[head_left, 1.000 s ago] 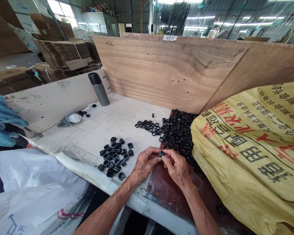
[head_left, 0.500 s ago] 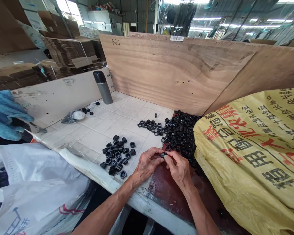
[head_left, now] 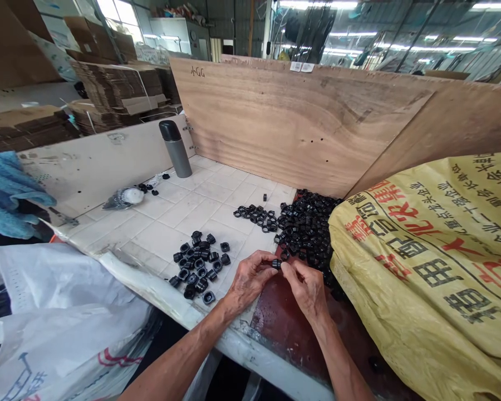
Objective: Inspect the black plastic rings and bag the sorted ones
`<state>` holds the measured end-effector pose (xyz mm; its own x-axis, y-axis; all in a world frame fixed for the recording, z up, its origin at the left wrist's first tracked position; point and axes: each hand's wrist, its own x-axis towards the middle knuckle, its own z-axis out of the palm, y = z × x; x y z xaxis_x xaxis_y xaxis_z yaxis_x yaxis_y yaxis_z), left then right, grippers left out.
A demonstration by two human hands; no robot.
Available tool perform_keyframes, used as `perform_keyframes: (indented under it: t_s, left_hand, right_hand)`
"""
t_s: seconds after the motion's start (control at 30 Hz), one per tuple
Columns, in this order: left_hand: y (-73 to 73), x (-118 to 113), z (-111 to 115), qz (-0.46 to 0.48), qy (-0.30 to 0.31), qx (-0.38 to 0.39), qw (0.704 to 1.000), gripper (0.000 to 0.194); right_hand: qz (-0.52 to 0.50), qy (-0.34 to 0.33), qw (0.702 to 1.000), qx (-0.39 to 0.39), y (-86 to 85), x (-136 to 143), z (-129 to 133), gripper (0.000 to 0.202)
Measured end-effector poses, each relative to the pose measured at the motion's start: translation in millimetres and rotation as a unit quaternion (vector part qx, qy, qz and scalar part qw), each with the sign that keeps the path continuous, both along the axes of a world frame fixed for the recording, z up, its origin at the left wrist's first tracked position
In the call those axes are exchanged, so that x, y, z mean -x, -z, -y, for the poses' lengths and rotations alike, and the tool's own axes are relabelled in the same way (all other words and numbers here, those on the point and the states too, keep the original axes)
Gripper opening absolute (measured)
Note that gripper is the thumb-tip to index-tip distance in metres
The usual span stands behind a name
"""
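Observation:
A small black part (head_left: 276, 264) is pinched between the thumb and fingers of my left hand (head_left: 253, 277). My right hand (head_left: 308, 287) has its thumb and forefinger together at the right end of the same part. To the left of my hands, a loose group of black ring-shaped pieces (head_left: 200, 267) lies on the white tiled surface (head_left: 150, 223). Just beyond my hands, a dense heap of black parts (head_left: 307, 223) covers the back of a dark red surface (head_left: 284, 328). Several thin black rings (head_left: 256, 214) lie left of that heap.
A yellow printed sack (head_left: 434, 267) bulges over the right side. A grey flask (head_left: 177, 153) stands at the back left, near a small plastic bag (head_left: 125, 197). Wooden boards (head_left: 300, 122) wall the back. White sacks (head_left: 67, 312) and a blue cloth (head_left: 12, 192) are at left.
My right hand's fingertips have spread slightly from my left hand's, and more of the black part shows between them. The piles look the same.

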<state>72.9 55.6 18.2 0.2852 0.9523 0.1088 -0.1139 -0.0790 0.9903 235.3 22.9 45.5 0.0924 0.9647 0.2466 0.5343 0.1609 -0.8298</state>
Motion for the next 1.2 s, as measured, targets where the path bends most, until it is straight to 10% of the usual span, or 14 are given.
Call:
perform_keyframes:
  t_s: [0.7, 1.07, 1.2]
  left_hand:
    - [-0.1, -1.1, 2.0, 0.058, 0.027, 0.05, 0.997, 0.024]
    - [-4.4, 0.1, -1.7, -0.024, 0.036, 0.08, 0.996, 0.027]
    - [4.2, 1.7, -1.8, -0.122, 0.036, -0.028, 0.992, 0.022]
  right_hand:
    - [-0.036, -0.001, 0.999, 0.028, 13.3, 1.3, -2.7, 0.031]
    - [-0.028, 0.023, 0.999, 0.023, 17.8, 9.0, -3.5, 0.021]
    - [-0.036, 0.063, 0.995, 0.064, 21.2, 13.3, -3.0, 0.015]
